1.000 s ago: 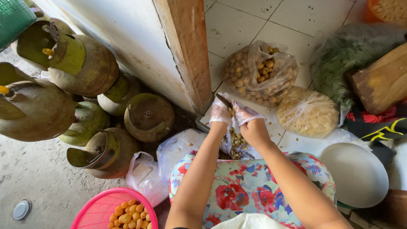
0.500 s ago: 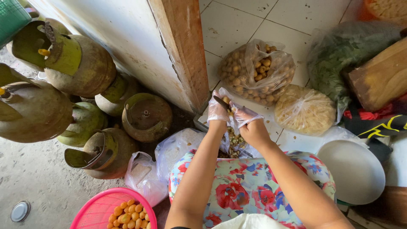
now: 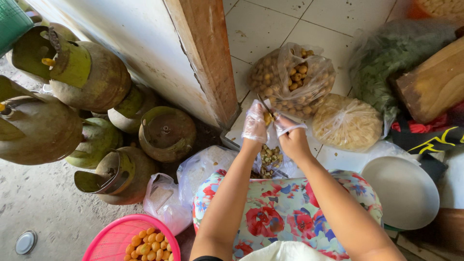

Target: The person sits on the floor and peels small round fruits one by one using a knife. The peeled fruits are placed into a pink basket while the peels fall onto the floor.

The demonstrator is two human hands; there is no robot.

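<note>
Holding a small yellow fruit [image 3: 267, 117] between gloved fingertips, the left hand [image 3: 254, 123] is closed around it while the right hand [image 3: 286, 129] grips a thin knife [image 3: 263, 105] whose blade rests against the fruit's top. Both hands wear clear plastic gloves and meet just above the lap, in front of an open bag of fruits [image 3: 292, 79] on the tiled floor [image 3: 270, 24]. Compared with a second ago, the hands have shifted only slightly and sit a touch lower in view; the grip on fruit and knife looks the same, so the cutting or peeling of this one piece appears, by my reading, to be mid-way rather than finished. Directly beneath the hands lies a clear bag of scraps [image 3: 269, 158], resting against the flowered cloth [image 3: 285, 212] over the knees. A second bag of pale pieces [image 3: 345, 123] sits beside the first bag, touching it. A round white plate [image 3: 403, 191] lies to the right, near the knees. A pink basket [image 3: 116, 239] with more yellow fruits stands at lower left, near a cluster of green gas cylinders [image 3: 87, 77] against the wall.
</note>
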